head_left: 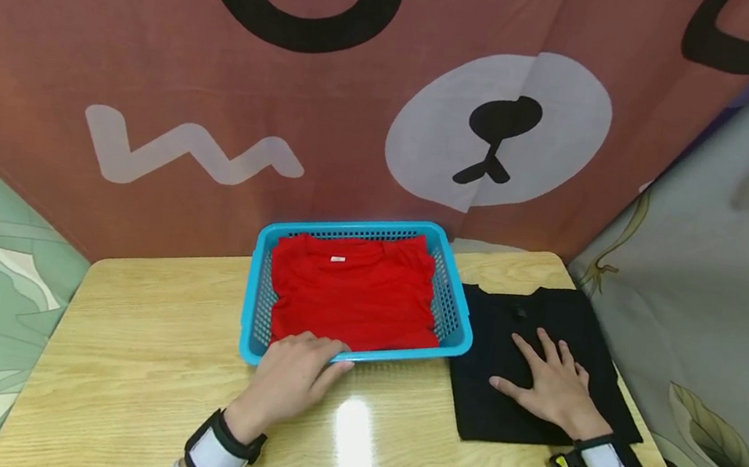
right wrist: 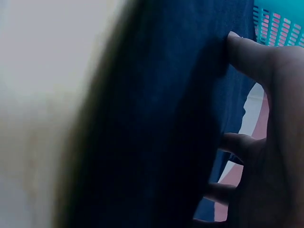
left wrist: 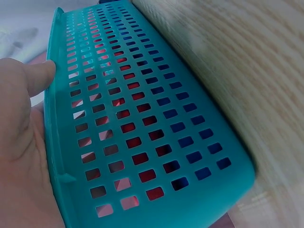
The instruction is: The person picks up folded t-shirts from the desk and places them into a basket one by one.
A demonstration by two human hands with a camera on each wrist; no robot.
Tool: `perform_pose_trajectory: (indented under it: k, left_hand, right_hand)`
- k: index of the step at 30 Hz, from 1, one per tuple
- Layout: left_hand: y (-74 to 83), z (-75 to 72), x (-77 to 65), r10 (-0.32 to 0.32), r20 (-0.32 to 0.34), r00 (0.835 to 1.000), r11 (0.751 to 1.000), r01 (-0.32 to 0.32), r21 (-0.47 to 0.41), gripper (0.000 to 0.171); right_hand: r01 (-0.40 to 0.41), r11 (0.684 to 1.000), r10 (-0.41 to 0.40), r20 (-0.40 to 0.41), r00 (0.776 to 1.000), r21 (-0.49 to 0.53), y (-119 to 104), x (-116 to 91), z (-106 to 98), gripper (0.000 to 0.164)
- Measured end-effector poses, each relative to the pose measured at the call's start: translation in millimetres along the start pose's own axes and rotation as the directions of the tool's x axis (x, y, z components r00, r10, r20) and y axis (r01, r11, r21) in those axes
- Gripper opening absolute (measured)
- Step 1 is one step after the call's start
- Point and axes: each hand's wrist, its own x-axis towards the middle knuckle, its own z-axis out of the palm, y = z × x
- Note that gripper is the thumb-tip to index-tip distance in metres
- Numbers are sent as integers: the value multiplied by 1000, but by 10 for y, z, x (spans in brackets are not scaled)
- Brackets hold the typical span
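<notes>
A blue plastic basket (head_left: 401,355) with perforated walls stands on the table, a folded red T-shirt (head_left: 355,298) lying inside with its collar tag at the far side. My left hand (head_left: 291,380) grips the basket's near rim toward its left end. In the left wrist view the thumb (left wrist: 42,76) lies over the outer side of the rim, and most of the other fingers are hidden. Right of the basket a folded black shirt (head_left: 493,411) lies flat. On it rests my right hand (head_left: 556,388), fingers spread and fairly straight.
The wooden table (head_left: 137,360) extends left and in front of the basket. Behind its far edge hangs a brown cloth (head_left: 333,118) with a cartoon face. A pale patterned curtain (head_left: 711,270) borders the right edge, close to the black shirt.
</notes>
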Motion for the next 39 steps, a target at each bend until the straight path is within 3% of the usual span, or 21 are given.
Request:
perform_pose_trajectory:
  k: [16, 39]
  left_hand:
    - [-40, 24, 80, 27, -14, 1000, 1000, -27, -1, 25]
    - [-57, -11, 171, 17, 5, 1000, 999, -16, -35, 24]
  right_hand:
    - [-3, 998, 1, -37, 999, -69, -86, -347, 16, 109]
    - [-27, 993, 29, 11, 1000, -115, -268, -872, 40, 114]
